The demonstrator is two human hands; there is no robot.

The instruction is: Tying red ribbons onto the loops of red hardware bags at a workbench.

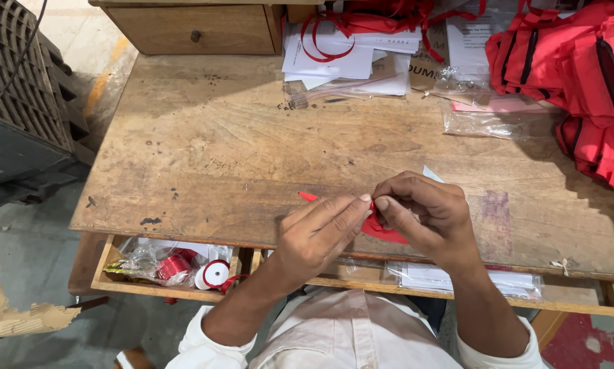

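Red ribbon piece (pixel 382 231) sits pinched between both hands, just above the near edge of the wooden surface (pixel 252 150). Its long axis runs roughly left-high to right-low: a narrow free tip pokes out up-left past the left hand (pixel 318 236), and the wider bulk lies under the right hand (pixel 426 215), toward the body.

Left grip: thumb and forefinger together on the ribbon at the meeting point of the hands. Right grip: fingers curled, thumb and forefinger clamped on the same spot from the other side. Fingertips of the two hands touch or nearly touch; can't tell which. Both hands equally near the ribbon; the free tip lies on the left hand's side.

Outward: open drawer (pixel 109 277) below the left forearm holds ribbon spools (pixel 215 273) in clear plastic. A second open drawer (pixel 580 301) under the right forearm holds bagged white sheets. Far edge of the surface: stack of white papers (pixel 341 61) with loose red ribbon (pixel 327 41) on top, clear plastic bags (pixel 491 123), pile of red fabric bags (pixel 580 75) at far right. Small wooden drawer unit (pixel 198 31) at back left.
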